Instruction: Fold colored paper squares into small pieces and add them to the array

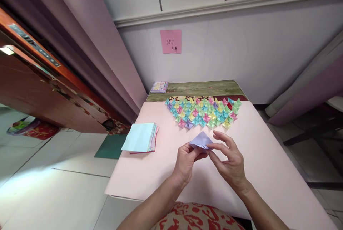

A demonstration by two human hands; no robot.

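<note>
Both hands hold a partly folded lilac paper piece just above the pale pink table top. My left hand pinches its lower left edge with curled fingers. My right hand pinches its right side between thumb and forefinger, the other fingers raised and spread. Beyond the hands lies a triangular patch of several small folded paper shapes in pink, green, blue, yellow and purple.
A stack of coloured square paper sheets, light blue on top, lies at the table's left edge. A small paper pack rests on the wooden surface at the far end. A pink note is stuck on the wall.
</note>
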